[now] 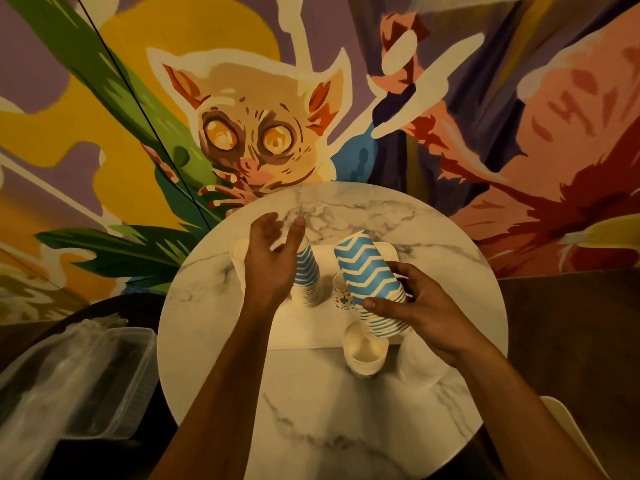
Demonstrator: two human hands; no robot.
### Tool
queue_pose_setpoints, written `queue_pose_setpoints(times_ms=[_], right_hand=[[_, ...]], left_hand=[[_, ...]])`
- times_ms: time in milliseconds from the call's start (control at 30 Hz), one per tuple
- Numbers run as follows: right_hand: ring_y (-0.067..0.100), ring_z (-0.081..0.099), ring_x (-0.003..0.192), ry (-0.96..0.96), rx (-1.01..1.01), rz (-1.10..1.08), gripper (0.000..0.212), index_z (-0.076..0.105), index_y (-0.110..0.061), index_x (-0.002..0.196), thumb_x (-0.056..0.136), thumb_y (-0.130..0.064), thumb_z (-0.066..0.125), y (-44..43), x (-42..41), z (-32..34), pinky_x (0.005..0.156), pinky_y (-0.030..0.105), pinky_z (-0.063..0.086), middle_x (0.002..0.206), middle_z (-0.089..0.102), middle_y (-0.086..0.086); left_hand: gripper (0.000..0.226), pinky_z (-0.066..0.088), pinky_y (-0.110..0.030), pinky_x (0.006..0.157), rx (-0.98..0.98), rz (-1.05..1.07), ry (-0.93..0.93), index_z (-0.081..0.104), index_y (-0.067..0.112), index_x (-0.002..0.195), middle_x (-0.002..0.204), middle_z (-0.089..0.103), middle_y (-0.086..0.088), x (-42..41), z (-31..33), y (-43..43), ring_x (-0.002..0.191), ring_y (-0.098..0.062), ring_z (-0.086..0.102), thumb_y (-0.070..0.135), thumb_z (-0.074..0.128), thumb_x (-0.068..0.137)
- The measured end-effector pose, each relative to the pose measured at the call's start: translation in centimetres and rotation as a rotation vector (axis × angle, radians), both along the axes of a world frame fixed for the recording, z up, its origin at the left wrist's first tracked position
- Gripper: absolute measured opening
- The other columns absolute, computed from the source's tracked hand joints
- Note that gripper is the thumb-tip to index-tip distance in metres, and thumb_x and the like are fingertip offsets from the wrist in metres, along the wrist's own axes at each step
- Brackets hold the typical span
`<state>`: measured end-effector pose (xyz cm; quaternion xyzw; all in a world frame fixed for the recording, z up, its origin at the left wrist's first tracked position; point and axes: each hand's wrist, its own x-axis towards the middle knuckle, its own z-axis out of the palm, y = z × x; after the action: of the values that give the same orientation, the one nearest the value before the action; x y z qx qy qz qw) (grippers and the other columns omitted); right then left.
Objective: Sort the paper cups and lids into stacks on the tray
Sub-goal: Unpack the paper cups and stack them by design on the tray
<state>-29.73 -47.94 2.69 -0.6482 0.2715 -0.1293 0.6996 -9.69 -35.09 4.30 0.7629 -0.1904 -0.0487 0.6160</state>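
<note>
A white tray (304, 336) lies on the round marble table (346, 410). On it stands an upside-down stack of blue-and-white zigzag paper cups (308, 271). My left hand (270, 261) hovers over that stack with fingers loosely spread, holding nothing. My right hand (412, 306) grips a second, tilted stack of zigzag cups (372, 282) around its lower end. A small patterned cup (341, 296) shows between the two stacks. An upright cream cup (365, 349) stands at the tray's near edge. A pale stack of lids (417, 362) sits under my right wrist.
Another cream cup or lid (240, 254) peeks out behind my left hand. Clear plastic containers (79, 375) rest on a dark surface to the left. A painted mural wall (311, 98) rises right behind the table. A pale chair edge (568, 431) shows at lower right.
</note>
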Motion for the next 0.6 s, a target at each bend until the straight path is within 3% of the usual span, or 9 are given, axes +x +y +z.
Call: queue_pose_setpoints(times_ms=[67, 167, 267, 400, 600], right_hand=[[0.011, 0.073, 0.104, -0.011, 0.023, 0.001, 0.09, 0.057, -0.031, 0.132, 0.049, -0.039, 0.092, 0.2, 0.2, 0.0, 0.091, 0.035, 0.059, 0.116, 0.075, -0.006], [0.013, 0.073, 0.104, -0.019, 0.031, 0.02, 0.088, 0.058, -0.031, 0.131, 0.05, -0.038, 0.093, 0.6, 0.5, 0.0, 0.091, 0.035, 0.059, 0.117, 0.074, -0.004], [0.016, 0.073, 0.105, -0.009, 0.035, 0.053, 0.091, 0.056, -0.031, 0.132, 0.05, -0.036, 0.094, 1.0, 0.6, 0.0, 0.093, 0.038, 0.06, 0.12, 0.073, -0.002], [0.02, 0.072, 0.108, -0.002, 0.043, 0.099, 0.099, 0.053, -0.029, 0.136, 0.048, -0.036, 0.096, 1.3, 0.5, -0.1, 0.099, 0.046, 0.057, 0.123, 0.072, 0.002], [0.02, 0.073, 0.108, 0.0, 0.041, 0.115, 0.107, 0.051, -0.028, 0.139, 0.045, -0.039, 0.099, 1.3, 0.4, 0.2, 0.099, 0.045, 0.057, 0.123, 0.073, 0.001]], left_hand=[[0.058, 0.053, -0.035, 0.101, -0.035, -0.143, 0.105, 0.056, 0.023, 0.133, 0.125, 0.067, 0.005, -1.2, 0.4, 0.6, 0.12, -0.014, 0.062, 0.056, 0.07, 0.087], [0.068, 0.056, -0.024, 0.091, -0.012, -0.387, 0.247, 0.055, 0.023, 0.138, 0.126, 0.067, 0.006, -3.5, 1.0, 1.4, 0.119, -0.013, 0.064, 0.055, 0.07, 0.08], [0.064, 0.057, -0.03, 0.094, -0.035, -0.506, 0.319, 0.056, 0.021, 0.137, 0.126, 0.07, 0.002, -5.0, 0.9, 1.4, 0.114, -0.013, 0.068, 0.043, 0.073, 0.079], [0.055, 0.057, -0.037, 0.096, -0.075, -0.508, 0.339, 0.06, 0.016, 0.131, 0.121, 0.074, -0.001, -5.4, 0.9, 1.5, 0.112, -0.019, 0.07, 0.034, 0.074, 0.081], [0.051, 0.058, -0.036, 0.093, -0.097, -0.472, 0.346, 0.062, 0.012, 0.128, 0.117, 0.075, -0.004, -5.4, 1.3, 1.7, 0.11, -0.021, 0.072, 0.031, 0.075, 0.083]])
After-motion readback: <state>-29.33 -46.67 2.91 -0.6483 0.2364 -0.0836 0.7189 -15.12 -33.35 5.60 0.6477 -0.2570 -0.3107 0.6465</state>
